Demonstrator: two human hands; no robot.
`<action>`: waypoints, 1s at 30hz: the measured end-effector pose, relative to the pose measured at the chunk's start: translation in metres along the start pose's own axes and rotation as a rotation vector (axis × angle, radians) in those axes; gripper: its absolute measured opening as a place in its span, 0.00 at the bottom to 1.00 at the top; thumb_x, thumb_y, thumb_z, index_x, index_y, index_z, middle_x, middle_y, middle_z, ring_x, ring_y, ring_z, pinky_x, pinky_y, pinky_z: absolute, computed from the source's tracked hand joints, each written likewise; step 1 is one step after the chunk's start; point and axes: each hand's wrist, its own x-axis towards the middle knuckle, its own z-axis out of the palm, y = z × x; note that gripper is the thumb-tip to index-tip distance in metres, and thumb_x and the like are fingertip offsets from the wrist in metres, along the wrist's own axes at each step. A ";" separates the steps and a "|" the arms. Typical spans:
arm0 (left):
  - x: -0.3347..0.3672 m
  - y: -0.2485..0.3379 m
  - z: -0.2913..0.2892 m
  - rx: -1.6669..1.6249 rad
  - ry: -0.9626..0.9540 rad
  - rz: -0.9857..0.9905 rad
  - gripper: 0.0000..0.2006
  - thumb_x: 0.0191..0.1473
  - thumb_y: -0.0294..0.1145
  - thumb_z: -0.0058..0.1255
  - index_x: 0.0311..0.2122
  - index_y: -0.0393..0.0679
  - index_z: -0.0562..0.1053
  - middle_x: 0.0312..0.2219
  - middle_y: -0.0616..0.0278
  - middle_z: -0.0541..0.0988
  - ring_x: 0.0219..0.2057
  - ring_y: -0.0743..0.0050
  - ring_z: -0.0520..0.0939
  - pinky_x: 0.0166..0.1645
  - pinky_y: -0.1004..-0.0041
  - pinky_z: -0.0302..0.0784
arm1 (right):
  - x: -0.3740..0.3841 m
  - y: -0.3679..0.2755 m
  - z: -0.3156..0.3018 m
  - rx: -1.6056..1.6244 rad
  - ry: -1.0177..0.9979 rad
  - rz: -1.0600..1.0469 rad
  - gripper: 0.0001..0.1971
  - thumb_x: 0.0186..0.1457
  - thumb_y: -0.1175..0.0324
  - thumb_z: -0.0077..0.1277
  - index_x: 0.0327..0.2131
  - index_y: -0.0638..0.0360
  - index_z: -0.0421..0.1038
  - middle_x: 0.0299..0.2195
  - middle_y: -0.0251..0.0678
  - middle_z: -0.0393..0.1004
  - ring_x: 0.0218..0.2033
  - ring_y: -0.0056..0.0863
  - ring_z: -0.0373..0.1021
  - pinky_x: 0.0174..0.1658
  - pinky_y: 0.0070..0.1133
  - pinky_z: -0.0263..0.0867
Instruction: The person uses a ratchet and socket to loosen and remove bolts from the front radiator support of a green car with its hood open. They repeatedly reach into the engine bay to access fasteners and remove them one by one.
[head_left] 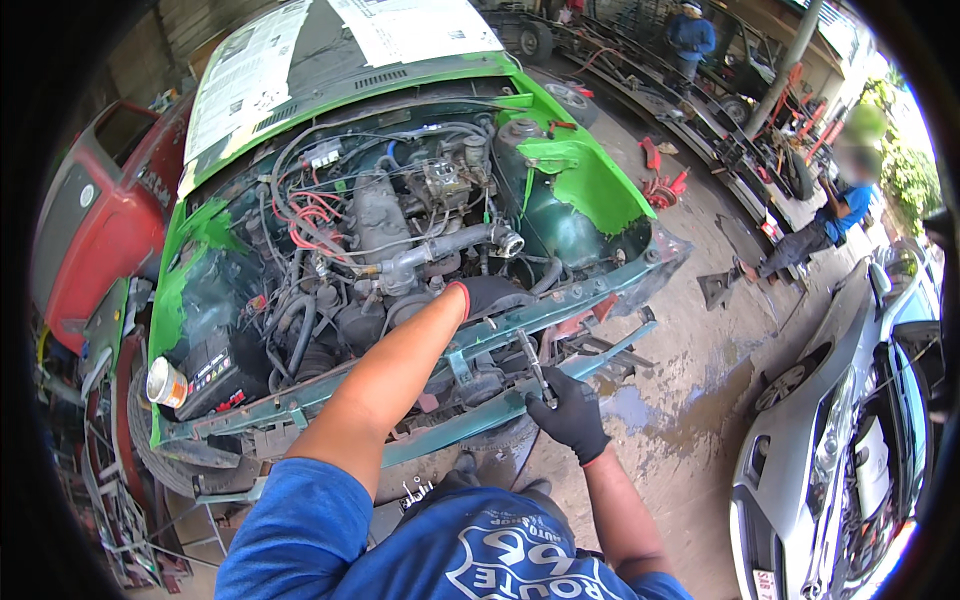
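The right hand (572, 414) grips a metal tool (533, 362) outside the front rail (575, 295); the left hand (497, 297) reaches inside, its hold impossible to tell. Floor (690, 300) stretches rightward to a silver car (800, 430).

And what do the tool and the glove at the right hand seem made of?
Tool: probably polished steel, going by its bright silvery shine.
Glove: likely knit fabric, perhaps coated: matte, black, close-fitting, with a red-edged cuff.

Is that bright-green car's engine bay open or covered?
Open: the green-walled engine bay shows its grey metal engine and thin red cables uncovered, with the person's black-gloved left hand at its front edge.
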 end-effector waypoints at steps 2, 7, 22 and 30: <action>0.002 -0.001 0.003 -0.166 -0.079 -0.015 0.21 0.60 0.52 0.48 0.47 0.48 0.81 0.40 0.62 0.83 0.39 0.72 0.79 0.46 0.68 0.73 | 0.002 -0.010 -0.007 -0.288 -0.070 -0.023 0.23 0.48 0.55 0.59 0.46 0.56 0.74 0.29 0.44 0.79 0.28 0.47 0.77 0.32 0.37 0.73; 0.007 -0.018 0.008 -0.254 -0.067 0.069 0.20 0.59 0.50 0.51 0.46 0.47 0.82 0.39 0.61 0.84 0.39 0.74 0.79 0.46 0.71 0.73 | -0.006 -0.002 0.002 -0.269 0.021 -0.035 0.20 0.47 0.57 0.58 0.42 0.56 0.74 0.27 0.45 0.78 0.24 0.45 0.75 0.30 0.36 0.72; 0.022 -0.018 0.006 -0.117 -0.064 -0.088 0.32 0.48 0.64 0.61 0.46 0.42 0.82 0.36 0.61 0.83 0.37 0.70 0.78 0.45 0.70 0.72 | 0.001 -0.008 0.000 -0.303 -0.065 -0.011 0.22 0.51 0.57 0.56 0.46 0.60 0.74 0.29 0.46 0.78 0.26 0.40 0.76 0.31 0.33 0.72; 0.033 -0.021 0.012 0.007 -0.010 -0.110 0.41 0.45 0.72 0.58 0.52 0.45 0.79 0.46 0.55 0.82 0.46 0.63 0.79 0.52 0.67 0.72 | -0.011 0.005 0.019 0.486 -0.076 0.361 0.24 0.55 0.59 0.52 0.52 0.64 0.71 0.26 0.36 0.77 0.18 0.32 0.71 0.26 0.32 0.69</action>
